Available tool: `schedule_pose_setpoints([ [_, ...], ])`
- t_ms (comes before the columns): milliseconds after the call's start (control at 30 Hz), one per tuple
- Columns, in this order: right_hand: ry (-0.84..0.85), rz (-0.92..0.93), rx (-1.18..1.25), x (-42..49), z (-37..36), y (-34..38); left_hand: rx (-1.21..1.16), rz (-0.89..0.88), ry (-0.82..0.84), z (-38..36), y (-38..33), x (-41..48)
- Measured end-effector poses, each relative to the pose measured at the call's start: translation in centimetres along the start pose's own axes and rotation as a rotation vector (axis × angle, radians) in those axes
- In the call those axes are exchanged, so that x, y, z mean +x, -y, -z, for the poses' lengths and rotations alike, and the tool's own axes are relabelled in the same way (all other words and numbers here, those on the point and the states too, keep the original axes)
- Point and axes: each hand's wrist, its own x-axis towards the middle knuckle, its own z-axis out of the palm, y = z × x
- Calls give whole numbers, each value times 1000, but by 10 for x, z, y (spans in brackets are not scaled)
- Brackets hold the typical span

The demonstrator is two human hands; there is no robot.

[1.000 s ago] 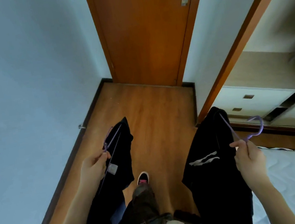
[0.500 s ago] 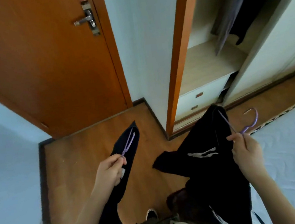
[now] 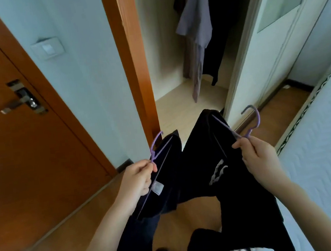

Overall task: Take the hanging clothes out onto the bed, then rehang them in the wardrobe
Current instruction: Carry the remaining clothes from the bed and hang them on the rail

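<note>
My left hand pinches a purple hanger that carries a dark garment with a small white label. A second purple hanger sits in my right hand, and a black garment with a white print hangs from it. Both garments dangle in front of me above the wooden floor. Ahead stands the open wardrobe, where a grey garment and a dark garment hang. The white bed lies at my right.
A brown wooden door with a metal handle fills the left. The orange wardrobe frame stands between wall and wardrobe opening. A light switch is on the wall. White sliding wardrobe doors stand at the right.
The view has swung right and up, from the door and floor to the open wardrobe. Both hands have risen with their hangers and come closer together.
</note>
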Motion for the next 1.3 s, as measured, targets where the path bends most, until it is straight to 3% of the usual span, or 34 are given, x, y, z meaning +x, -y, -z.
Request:
schedule_pose_setpoints([
  [267, 14, 65, 11, 141, 21, 46, -101, -147, -19, -62, -106, 128],
  [733, 169, 265, 173, 381, 4, 196, -699, -332, -178, -108, -260, 285],
  [1033, 219, 356, 287, 512, -26, 242, -732, -409, -427, -118, -305, 357],
  [1300, 454, 414, 511, 621, -24, 299, -615, -541, -592, -104, -385, 418],
])
